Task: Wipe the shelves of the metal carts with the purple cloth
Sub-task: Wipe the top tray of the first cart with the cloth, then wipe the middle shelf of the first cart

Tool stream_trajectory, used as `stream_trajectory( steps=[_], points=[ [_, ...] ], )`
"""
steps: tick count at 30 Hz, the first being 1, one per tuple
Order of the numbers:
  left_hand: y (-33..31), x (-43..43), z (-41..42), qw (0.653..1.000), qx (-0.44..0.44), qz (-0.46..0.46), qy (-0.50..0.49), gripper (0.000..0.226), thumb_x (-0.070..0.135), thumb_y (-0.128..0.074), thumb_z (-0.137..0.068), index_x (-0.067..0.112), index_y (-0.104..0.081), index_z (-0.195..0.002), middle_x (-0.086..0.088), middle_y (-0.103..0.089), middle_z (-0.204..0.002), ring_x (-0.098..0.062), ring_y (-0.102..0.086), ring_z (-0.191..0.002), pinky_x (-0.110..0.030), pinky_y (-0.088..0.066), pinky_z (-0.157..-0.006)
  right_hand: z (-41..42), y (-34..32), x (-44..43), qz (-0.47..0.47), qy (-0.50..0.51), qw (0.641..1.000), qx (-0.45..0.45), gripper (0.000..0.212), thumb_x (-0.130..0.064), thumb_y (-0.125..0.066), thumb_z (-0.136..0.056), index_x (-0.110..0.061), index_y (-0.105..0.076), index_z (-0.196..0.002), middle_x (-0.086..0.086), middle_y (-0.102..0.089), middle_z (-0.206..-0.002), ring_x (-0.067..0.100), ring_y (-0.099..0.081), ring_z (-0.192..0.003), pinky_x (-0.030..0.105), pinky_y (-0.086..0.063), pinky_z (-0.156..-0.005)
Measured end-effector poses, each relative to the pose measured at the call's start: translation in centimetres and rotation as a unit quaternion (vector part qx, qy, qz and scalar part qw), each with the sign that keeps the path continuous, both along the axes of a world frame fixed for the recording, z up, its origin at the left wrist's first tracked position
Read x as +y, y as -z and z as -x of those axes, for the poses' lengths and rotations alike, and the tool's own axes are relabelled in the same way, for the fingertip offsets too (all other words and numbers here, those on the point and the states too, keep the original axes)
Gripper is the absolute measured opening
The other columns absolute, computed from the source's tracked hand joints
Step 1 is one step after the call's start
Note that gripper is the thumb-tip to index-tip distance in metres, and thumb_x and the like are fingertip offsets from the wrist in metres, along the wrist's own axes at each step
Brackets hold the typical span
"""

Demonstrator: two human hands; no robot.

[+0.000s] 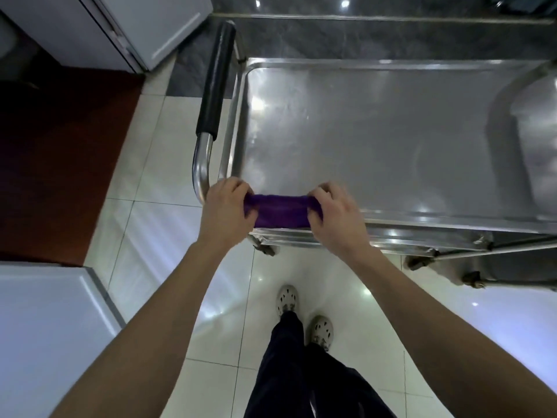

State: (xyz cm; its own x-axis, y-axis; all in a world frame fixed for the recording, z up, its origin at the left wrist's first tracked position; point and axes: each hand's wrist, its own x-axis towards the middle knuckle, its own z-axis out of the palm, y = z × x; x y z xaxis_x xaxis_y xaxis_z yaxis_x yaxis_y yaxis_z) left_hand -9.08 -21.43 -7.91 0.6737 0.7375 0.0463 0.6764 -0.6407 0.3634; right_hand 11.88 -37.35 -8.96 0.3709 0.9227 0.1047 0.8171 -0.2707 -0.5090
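Observation:
A folded purple cloth (pixel 281 211) is stretched between both my hands above the near left corner of the metal cart's top shelf (pixel 376 131). My left hand (pixel 224 208) grips the cloth's left end with curled fingers. My right hand (pixel 334 215) pinches its right end. The shelf is a shiny steel tray with a raised rim and nothing on it. A lower shelf edge (pixel 346 238) shows just below the cloth.
The cart's push handle (pixel 214 82), black grip on a steel tube, stands at the left. A second steel cart (pixel 536 140) overlaps at the right. White cabinets (pixel 45 327) stand at the left over a white tiled floor (pixel 156 224). My feet (pixel 304 315) are below.

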Motion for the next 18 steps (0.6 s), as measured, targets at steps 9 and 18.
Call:
stream_trajectory(
  steps=[9,18],
  points=[
    [5.4,-7.6,5.6,0.955,-0.039,0.272,-0.111,0.025,0.032,-0.088,-0.088,0.038,-0.063,-0.09,0.016,-0.072,-0.09,-0.003,-0.068,-0.085,-0.016,-0.048,-0.066,5.0,5.6,-9.2,0.024,0.106,0.981,0.16,0.034,-0.024,-0.067,-0.106,-0.026,-0.048,-0.135,-0.001,-0.07,-0.112,0.022,-0.065,-0.1,0.037,-0.056,-0.086],
    [19.8,-6.4,3.0,0.95,-0.08,0.283,-0.11,0.037,0.023,-0.076,-0.097,0.027,-0.048,-0.121,0.008,-0.066,-0.107,-0.007,-0.066,-0.089,-0.015,-0.051,-0.058,4.8,18.2,-8.6,0.04,0.165,0.973,0.159,0.018,-0.019,-0.045,-0.114,-0.031,-0.032,-0.116,-0.002,-0.06,-0.089,0.023,-0.061,-0.069,0.039,-0.045,-0.057]
  ],
)
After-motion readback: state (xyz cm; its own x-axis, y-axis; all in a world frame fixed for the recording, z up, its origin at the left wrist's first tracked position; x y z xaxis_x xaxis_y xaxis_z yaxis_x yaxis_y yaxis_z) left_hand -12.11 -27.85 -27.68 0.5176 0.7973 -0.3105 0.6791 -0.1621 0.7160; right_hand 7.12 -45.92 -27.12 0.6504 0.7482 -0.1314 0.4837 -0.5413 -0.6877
